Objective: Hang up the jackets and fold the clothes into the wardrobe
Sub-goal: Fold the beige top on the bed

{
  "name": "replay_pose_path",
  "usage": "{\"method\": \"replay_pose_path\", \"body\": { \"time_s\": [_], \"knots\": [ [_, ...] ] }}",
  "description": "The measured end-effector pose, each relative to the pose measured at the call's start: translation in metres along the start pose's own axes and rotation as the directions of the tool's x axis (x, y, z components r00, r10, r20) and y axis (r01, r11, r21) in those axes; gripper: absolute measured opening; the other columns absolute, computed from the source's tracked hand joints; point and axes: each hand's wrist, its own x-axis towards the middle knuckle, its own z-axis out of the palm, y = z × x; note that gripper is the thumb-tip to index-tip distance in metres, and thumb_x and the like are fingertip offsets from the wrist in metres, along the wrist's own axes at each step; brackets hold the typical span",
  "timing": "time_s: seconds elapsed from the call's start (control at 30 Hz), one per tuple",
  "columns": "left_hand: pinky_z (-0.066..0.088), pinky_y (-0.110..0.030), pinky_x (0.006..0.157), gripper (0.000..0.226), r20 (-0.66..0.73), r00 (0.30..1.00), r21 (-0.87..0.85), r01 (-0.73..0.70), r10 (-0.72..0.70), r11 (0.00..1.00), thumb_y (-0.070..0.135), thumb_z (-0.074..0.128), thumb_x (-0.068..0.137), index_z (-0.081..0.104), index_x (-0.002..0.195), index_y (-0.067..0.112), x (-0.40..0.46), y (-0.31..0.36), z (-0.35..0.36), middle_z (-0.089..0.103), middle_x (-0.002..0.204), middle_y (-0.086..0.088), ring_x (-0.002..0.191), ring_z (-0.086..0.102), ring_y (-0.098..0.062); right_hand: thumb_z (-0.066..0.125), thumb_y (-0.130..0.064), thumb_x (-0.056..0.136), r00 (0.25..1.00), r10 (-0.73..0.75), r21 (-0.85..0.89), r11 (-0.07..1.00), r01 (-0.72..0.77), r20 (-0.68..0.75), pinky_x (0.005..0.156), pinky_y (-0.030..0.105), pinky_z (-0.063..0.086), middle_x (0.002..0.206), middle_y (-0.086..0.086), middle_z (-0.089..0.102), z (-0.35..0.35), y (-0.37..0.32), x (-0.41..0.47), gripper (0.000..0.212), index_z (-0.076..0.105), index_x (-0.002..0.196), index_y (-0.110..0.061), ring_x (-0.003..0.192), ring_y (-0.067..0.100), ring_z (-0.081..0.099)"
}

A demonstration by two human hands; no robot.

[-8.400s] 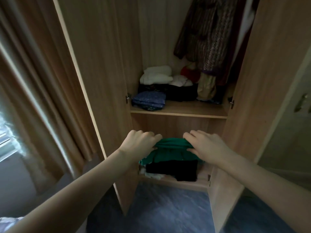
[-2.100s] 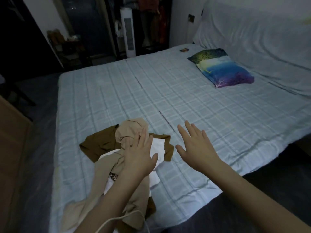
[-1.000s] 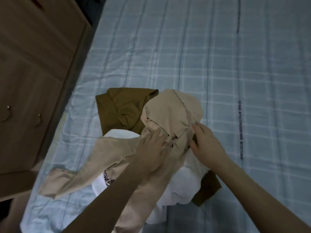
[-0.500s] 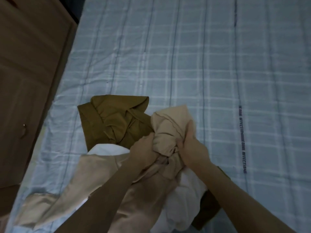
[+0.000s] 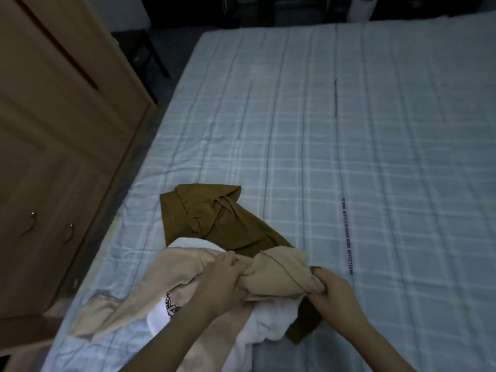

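Beige garment [image 5: 276,275] lies bunched between both hands on the bed [image 5: 349,157], left hand [image 5: 220,283] and right hand [image 5: 332,294] each clamped on one end. Beneath their fingers lie a white garment [image 5: 268,326] and a brown garment [image 5: 214,218].

Beige garment [image 5: 279,275] between both hands

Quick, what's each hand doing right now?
Left hand: closed, gripping the beige garment.
Right hand: closed, gripping the same beige garment's bunched end.
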Motion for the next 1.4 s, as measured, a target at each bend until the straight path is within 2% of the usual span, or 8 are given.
{"method": "replay_pose_path", "body": {
  "time_s": [0.27, 0.4, 0.5, 0.6, 0.8, 1.0, 1.23, 1.4],
  "knots": [
    [0.032, -0.014, 0.061, 0.026, -0.055, 0.983, -0.151, -0.181, 0.175, 0.972, 0.016, 0.067, 0.073, 0.044, 0.077, 0.029, -0.086, 0.039, -0.089, 0.047, 0.074, 0.021, 0.072, 0.046, 0.003, 0.054, 0.001, 0.078, 0.998, -0.059, 0.067, 0.996, 0.060, -0.009, 0.054, 0.020, 0.038, 0.067, -0.002, 0.054, -0.037, -0.069, -0.085, 0.021, 0.044, 0.084, -0.016, 0.058, 0.003, 0.049],
    [0.032, -0.011, 0.066, 0.022, -0.022, 0.981, -0.190, -0.194, 0.193, 0.963, 0.020, 0.059, 0.086, 0.046, 0.099, 0.032, -0.134, 0.053, -0.098, 0.053, 0.084, 0.020, 0.081, 0.052, -0.001, 0.049, 0.001, 0.083, 0.999, -0.016, 0.097, 0.995, 0.020, -0.039, 0.071, 0.040, 0.047, 0.087, 0.012, 0.062, -0.040, -0.096, -0.136, 0.031, 0.052, 0.103, -0.021, 0.081, 0.022, 0.061],
    [0.038, -0.023, 0.089, 0.046, 0.007, 0.986, -0.123, -0.162, 0.165, 0.979, 0.028, 0.050, 0.095, 0.041, 0.139, 0.036, -0.168, 0.058, -0.088, 0.061, 0.125, 0.006, 0.115, 0.054, -0.016, 0.045, 0.002, 0.089, 0.999, 0.014, 0.077, 0.997, -0.011, -0.038, 0.082, 0.028, 0.043, 0.107, 0.005, 0.061, -0.034, -0.109, -0.177, 0.041, 0.057, 0.124, -0.014, 0.105, 0.023, 0.057],
    [0.037, -0.026, 0.102, 0.059, 0.030, 0.988, -0.194, -0.145, 0.154, 0.970, 0.023, 0.047, 0.096, 0.029, 0.148, 0.044, -0.200, 0.066, -0.079, 0.054, 0.140, 0.004, 0.126, 0.050, -0.017, 0.044, -0.016, 0.088, 0.999, -0.028, 0.073, 0.997, 0.030, -0.029, 0.078, 0.010, 0.040, 0.109, -0.015, 0.063, -0.031, -0.116, -0.210, 0.039, 0.061, 0.116, -0.037, 0.103, 0.007, 0.058],
    [0.048, -0.033, 0.090, 0.029, 0.039, 0.989, -0.290, -0.128, 0.145, 0.948, 0.056, 0.045, 0.090, 0.054, 0.115, 0.043, -0.248, 0.074, -0.057, 0.066, 0.110, 0.011, 0.100, 0.059, -0.011, 0.044, -0.037, 0.081, 0.998, -0.031, -0.004, 1.000, 0.031, -0.058, 0.075, 0.032, 0.051, 0.079, -0.003, 0.072, -0.041, -0.116, -0.255, 0.033, 0.069, 0.081, -0.015, 0.081, 0.011, 0.067],
    [0.050, -0.031, 0.088, 0.030, 0.119, 0.979, -0.321, -0.119, 0.165, 0.940, 0.056, 0.045, 0.093, 0.066, 0.097, 0.035, -0.267, 0.104, -0.049, 0.069, 0.096, 0.017, 0.091, 0.062, -0.004, 0.058, -0.042, 0.091, 0.991, -0.030, -0.107, 0.994, 0.015, -0.134, 0.055, 0.014, 0.039, 0.056, -0.016, 0.062, -0.070, -0.112, -0.297, 0.039, 0.058, 0.054, -0.028, 0.059, -0.006, 0.057],
    [0.047, -0.044, 0.076, 0.021, 0.077, 0.935, -0.271, -0.314, 0.346, 0.910, 0.033, 0.057, 0.082, 0.061, 0.087, 0.013, -0.248, 0.152, -0.060, 0.064, 0.084, -0.001, 0.078, 0.058, -0.014, 0.056, -0.039, 0.092, 0.968, 0.005, -0.187, 0.981, -0.054, -0.251, 0.048, 0.021, 0.032, 0.050, -0.004, 0.048, -0.112, -0.084, -0.316, 0.046, 0.039, 0.055, -0.019, 0.050, 0.007, 0.046],
    [0.044, -0.021, 0.071, 0.014, 0.020, 0.929, -0.189, -0.360, 0.370, 0.914, 0.018, 0.054, 0.088, 0.062, 0.086, 0.029, -0.217, 0.203, -0.075, 0.065, 0.085, 0.018, 0.081, 0.057, 0.002, 0.053, -0.052, 0.088, 0.971, 0.005, -0.246, 0.967, -0.066, -0.241, 0.054, 0.033, 0.033, 0.051, -0.003, 0.046, -0.165, -0.063, -0.320, 0.048, 0.038, 0.055, -0.020, 0.054, 0.015, 0.050]
  ]
}}
